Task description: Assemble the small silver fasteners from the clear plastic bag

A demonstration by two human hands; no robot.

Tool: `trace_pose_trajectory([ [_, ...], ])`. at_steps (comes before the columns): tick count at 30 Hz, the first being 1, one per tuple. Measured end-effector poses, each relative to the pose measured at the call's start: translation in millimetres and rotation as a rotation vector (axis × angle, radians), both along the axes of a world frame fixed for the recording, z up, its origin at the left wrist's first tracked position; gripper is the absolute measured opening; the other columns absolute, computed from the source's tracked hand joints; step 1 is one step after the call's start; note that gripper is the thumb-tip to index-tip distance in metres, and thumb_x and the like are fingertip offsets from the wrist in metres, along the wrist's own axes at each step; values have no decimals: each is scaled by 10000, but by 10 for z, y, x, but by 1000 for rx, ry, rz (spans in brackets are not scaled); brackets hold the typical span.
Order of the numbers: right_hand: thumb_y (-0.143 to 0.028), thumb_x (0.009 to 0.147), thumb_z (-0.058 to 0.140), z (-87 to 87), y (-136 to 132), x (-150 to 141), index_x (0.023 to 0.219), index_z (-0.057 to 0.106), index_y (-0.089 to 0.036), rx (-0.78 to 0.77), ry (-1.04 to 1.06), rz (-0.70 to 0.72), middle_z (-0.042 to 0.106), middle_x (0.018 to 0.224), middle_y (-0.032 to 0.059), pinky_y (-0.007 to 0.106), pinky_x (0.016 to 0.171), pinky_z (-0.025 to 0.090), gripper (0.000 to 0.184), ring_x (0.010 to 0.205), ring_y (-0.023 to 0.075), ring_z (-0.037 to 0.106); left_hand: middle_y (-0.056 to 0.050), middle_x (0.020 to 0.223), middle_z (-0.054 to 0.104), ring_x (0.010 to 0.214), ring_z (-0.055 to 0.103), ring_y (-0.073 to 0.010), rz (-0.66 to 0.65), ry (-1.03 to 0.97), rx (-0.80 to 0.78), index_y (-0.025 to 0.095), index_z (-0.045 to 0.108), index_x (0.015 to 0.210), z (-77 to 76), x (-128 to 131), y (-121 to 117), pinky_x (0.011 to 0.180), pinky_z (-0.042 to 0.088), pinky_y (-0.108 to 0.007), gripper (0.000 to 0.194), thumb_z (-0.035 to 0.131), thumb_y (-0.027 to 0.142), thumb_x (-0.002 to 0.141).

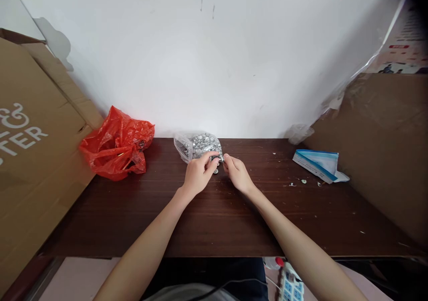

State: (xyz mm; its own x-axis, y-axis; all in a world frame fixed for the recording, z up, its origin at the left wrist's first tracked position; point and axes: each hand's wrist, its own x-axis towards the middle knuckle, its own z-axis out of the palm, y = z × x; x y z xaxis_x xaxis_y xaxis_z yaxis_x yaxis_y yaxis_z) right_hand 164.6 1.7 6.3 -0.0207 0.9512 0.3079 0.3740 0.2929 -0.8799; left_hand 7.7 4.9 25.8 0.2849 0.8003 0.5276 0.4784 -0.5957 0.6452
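Note:
My left hand (199,171) is closed in a pinch, thumb and forefinger around a small metal piece (217,157) whose exact kind is too small to tell. Close beside it, my right hand (236,171) pinches at the right end of that piece, fingers curled in. Just behind both hands lies an open clear plastic bag (182,146) full of small silvery metal parts (202,141). A loose round metal part (216,171) rests on the table below my left fingertips.
The dark brown table (214,216) meets a white wall. A red plastic bag (115,147) and a cardboard box (43,136) stand left. At right are a blue-and-white packet (317,165), small scraps (303,181), a crumpled clear bag (300,134) and another box (374,145). A power strip (290,287) lies below.

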Motion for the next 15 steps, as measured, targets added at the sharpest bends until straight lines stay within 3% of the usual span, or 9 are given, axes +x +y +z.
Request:
trace_pose_trajectory([
  [2,-550,941,288,17,-23,-14,593,338,-210,22,-41,2,393,553,-21,262,533,286,488,539,130,351,45,514,542,478,479,-110,46,5,-56,176,652,1079,-9,7,25,514,344,-229,299,490,364,913],
  [7,-518,948,287,40,-58,-48,602,357,-208,57,-93,37,438,583,-11,267,557,287,470,562,136,379,12,588,576,535,472,-106,-17,3,-93,159,663,724,-47,25,70,525,340,-233,315,509,372,897],
  [12,-516,947,284,40,-54,-40,610,364,-205,42,-62,40,420,586,-14,266,554,287,465,562,135,370,-3,768,619,560,487,-88,-39,-62,-24,180,661,855,-44,32,63,550,404,-227,124,608,289,832],
  [15,-530,940,294,44,-53,-35,612,368,-204,48,-46,45,428,589,-12,266,553,291,468,566,135,374,-23,826,654,580,558,-91,-105,-143,-120,173,642,916,-45,46,60,530,449,-216,150,592,294,844],
])
